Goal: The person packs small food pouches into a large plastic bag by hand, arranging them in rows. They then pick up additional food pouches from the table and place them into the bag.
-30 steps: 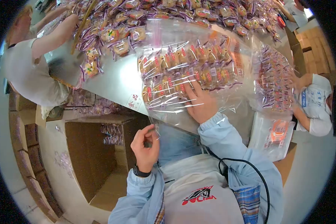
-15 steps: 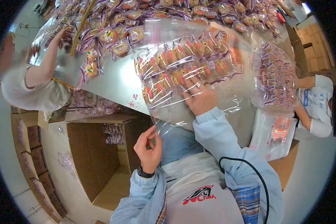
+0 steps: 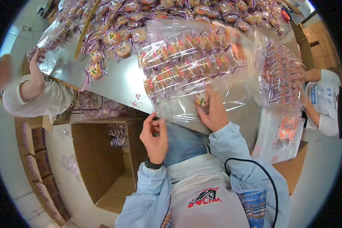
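1. Pinching the slack near lip of the clear bag between thumb and forefinger, my left hand hangs just off the table's near edge, above my lap.
2. My right hand rests on the table just beside it, fingers curled round one wrapped pastry at the bag's mouth. I cannot tell whether that hand is inside the film or gripping through it.
3. The bag lies straight ahead of both hands, mouth towards me and closed end away. Its length runs away from me, leaning a little right, and the packed rows run across it. My right hand is nearer the rows; my left touches only loose film at the near-left corner.
4. On the steel table, bare metal shows to the left of the bag. The near edge passes under the mouth, so the slack film overhangs it.
5. Beyond the bag, a heap of loose pastries crowds its far-left side. A second filled bag sits just beside it on the right, handled by a co-worker.
6. An open cardboard box stands below, left of my left hand. A stack of empty printed bags lies right of my right arm. Another person works at the far left, well apart.
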`<action>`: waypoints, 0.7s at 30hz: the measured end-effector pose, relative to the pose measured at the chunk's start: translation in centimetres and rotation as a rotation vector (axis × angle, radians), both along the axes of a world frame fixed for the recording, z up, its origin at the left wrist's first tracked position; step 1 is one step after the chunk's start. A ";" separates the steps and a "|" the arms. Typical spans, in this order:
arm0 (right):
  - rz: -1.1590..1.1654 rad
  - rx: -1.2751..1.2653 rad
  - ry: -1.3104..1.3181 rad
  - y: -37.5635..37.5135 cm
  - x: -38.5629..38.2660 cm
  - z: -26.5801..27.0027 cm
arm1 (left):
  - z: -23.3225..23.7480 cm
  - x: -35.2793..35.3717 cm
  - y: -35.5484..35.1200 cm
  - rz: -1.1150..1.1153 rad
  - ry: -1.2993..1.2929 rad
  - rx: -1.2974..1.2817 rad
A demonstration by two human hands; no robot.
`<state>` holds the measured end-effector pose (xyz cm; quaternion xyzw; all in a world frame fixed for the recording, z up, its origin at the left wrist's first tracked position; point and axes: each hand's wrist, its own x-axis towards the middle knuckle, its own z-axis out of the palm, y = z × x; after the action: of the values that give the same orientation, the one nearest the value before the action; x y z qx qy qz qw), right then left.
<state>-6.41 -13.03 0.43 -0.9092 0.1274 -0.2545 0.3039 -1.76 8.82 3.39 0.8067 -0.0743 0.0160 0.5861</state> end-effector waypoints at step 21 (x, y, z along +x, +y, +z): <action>0.547 0.635 -0.095 5.4 2.3 -1.3 | -2.4 0.5 0.1 0.004 0.068 -0.147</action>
<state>-4.07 -7.67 -0.89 -0.7579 -0.0609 -0.1542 0.6310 -1.23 8.89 0.95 0.7616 -0.0512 -0.0049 0.6460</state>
